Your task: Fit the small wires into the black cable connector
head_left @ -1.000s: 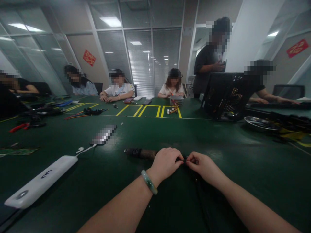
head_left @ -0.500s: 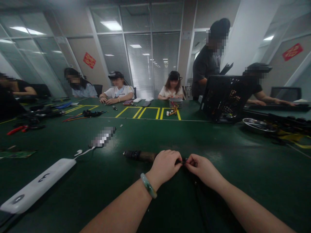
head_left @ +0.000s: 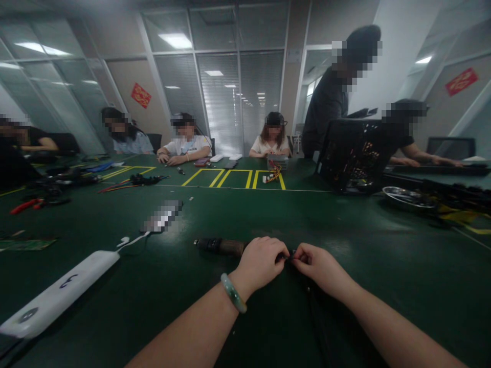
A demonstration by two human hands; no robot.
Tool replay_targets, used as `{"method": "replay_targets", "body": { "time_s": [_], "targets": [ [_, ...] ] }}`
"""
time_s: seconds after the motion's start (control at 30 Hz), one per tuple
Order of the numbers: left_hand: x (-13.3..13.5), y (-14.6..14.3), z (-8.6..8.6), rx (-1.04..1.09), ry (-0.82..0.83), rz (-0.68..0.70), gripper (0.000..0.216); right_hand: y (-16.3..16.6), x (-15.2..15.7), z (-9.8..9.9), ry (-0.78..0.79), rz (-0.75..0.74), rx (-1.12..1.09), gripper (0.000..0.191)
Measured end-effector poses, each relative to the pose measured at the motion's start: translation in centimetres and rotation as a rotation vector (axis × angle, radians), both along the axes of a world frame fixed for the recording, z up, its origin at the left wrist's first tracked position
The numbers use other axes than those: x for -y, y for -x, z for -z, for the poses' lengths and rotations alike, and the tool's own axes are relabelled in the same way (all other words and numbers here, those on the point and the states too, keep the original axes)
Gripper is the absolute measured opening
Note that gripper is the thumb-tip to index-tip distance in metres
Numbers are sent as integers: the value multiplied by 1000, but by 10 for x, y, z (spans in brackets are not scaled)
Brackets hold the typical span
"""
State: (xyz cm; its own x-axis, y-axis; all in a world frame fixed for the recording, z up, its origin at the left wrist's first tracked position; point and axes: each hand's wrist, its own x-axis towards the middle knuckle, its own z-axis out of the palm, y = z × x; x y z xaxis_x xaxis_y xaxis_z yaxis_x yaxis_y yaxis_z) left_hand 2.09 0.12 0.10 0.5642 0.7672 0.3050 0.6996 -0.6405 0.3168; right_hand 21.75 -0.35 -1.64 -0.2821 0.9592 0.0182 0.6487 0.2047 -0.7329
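Glass-walled office (head_left: 220, 97), co-workers (head_left: 187, 138) seated along a green workbench (head_left: 399, 291). Left hand (head_left: 263, 263) and right hand (head_left: 322, 266) pinch a small black connector (head_left: 291, 254) between their fingertips, mid-bench; black-and-brown tool handle (head_left: 220, 247) lies just beside left hand.

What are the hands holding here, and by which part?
The left hand and right hand pinch a small dark object between their fingertips; the fingers hide most of it, so which part is held cannot be told.
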Motion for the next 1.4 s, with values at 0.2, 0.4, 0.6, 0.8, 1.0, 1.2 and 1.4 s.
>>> {"method": "replay_targets", "body": {
  "time_s": [0.2,0.4,0.6,0.8,1.0,1.2,1.4],
  "targets": [
    [0,1,1,7,-2,-10,8,-1,0,1,6,10,6,9],
    [-1,1,2,24,-2,3,7,-1,-1,3,-3,-22,-3,13],
    [-3,1,5,29,-15,3,6,-1,-1,3,22,-15,-24,16],
    [-3,2,4,35,-12,17,6,1,1,0,22,-13,-22,16],
    [-2,2,3,35,-9,10,9,2,-1,2,26,-8,-23,14],
    [0,1,3,13,15,-26,7,0,-1,3,30,-11,-31,12],
    [-1,1,4,30,6,-5,7,-1,-2,0,18,-14,-19,11]
  ]
}}
